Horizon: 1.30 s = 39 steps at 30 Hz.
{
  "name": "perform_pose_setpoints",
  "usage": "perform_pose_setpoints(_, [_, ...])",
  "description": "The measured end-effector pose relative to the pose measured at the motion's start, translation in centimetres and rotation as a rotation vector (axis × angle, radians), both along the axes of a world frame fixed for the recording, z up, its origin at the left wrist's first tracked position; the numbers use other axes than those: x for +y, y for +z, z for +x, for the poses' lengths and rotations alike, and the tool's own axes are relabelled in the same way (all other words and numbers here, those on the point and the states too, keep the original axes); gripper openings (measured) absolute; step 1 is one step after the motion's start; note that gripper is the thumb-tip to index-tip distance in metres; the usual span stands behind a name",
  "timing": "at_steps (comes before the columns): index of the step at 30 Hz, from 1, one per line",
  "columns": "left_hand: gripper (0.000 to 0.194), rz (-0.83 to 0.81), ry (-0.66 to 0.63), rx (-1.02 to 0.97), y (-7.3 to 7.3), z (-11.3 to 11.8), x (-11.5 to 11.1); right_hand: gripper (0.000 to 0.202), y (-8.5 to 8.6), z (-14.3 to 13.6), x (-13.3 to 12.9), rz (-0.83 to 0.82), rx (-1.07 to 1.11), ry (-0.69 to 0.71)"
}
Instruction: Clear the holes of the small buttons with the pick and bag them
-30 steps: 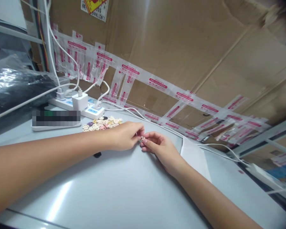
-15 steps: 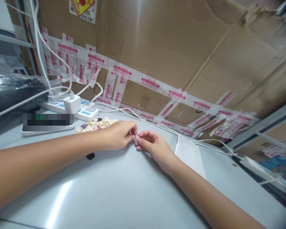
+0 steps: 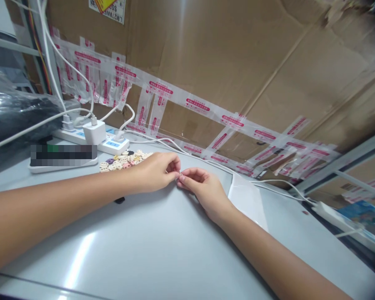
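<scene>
Fingertips meet fingertips over the table [image 3: 162, 250]. My left hand [image 3: 158, 171] is closed in a pinch, thumb against index finger; a thin pale bit shows there, too small to name. My right hand [image 3: 204, 187] pinches a small white bead [image 3: 180, 176] between thumb and fingers, mostly covered by them. Behind my left wrist lies a pile of small beads [image 3: 121, 161], mostly cream, with some purple, pink, yellow and black ones. Part of a small black object [image 3: 120, 200] shows just below my left forearm.
Left of the pile are a white-edged device [image 3: 64, 167] with a blurred top and a power strip [image 3: 112, 146] with a charger [image 3: 94, 132] and cables. A white sheet [image 3: 246, 204] lies right of my right hand. Taped cardboard [image 3: 206, 62] stands behind.
The view has tilted slightly, so the table and cardboard sit a little higher. Both hands keep pinching and have come closer together; the white bead is more covered by fingers now.
</scene>
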<state>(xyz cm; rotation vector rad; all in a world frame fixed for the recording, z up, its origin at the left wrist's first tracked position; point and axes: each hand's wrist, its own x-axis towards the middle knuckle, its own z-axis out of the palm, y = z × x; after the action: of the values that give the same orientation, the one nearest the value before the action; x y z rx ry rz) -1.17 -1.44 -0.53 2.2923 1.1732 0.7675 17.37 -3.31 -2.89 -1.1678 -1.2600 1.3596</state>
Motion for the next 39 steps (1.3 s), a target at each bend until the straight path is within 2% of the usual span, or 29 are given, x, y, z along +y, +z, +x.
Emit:
perform_pose_setpoints(7, [0.005, 0.195, -0.055, -0.057, -0.1, 0.1, 0.1, 0.028, 0.3, 0.2, 0.0, -0.043, 0.154, 0.022])
perform_pose_setpoints(14, [0.004, 0.262, -0.078, -0.082, -0.1, 0.1, -0.1, 0.029, 0.2, 0.2, 0.0, -0.073, 0.242, 0.023])
perform_pose_setpoints(18, [0.004, 0.206, -0.062, -0.151, 0.1, 0.2, -0.1, 0.036, 0.4, 0.4, 0.0, -0.117, 0.28, 0.025])
perform_pose_setpoints(26, [0.008, -0.054, -0.033, -0.398, -0.1, 0.4, 0.4, 0.024, 0.7, 0.3, -0.1, -0.096, 0.303, 0.059])
perform_pose_setpoints(34, [0.017, -0.079, -0.018, -0.318, -0.2, 0.2, 0.8, 0.024, 0.5, 0.3, 0.1, -0.102, 0.305, -0.006])
perform_pose_setpoints(36, [0.022, -0.029, -0.012, -0.291, 0.1, 0.0, 0.9, 0.025, 0.5, 0.3, 0.1, -0.105, 0.301, -0.024])
perform_pose_setpoints(39, [0.018, 0.112, 0.02, -0.162, 0.7, -0.5, 1.1, 0.026, 0.6, 0.3, 0.1, -0.112, 0.289, -0.055])
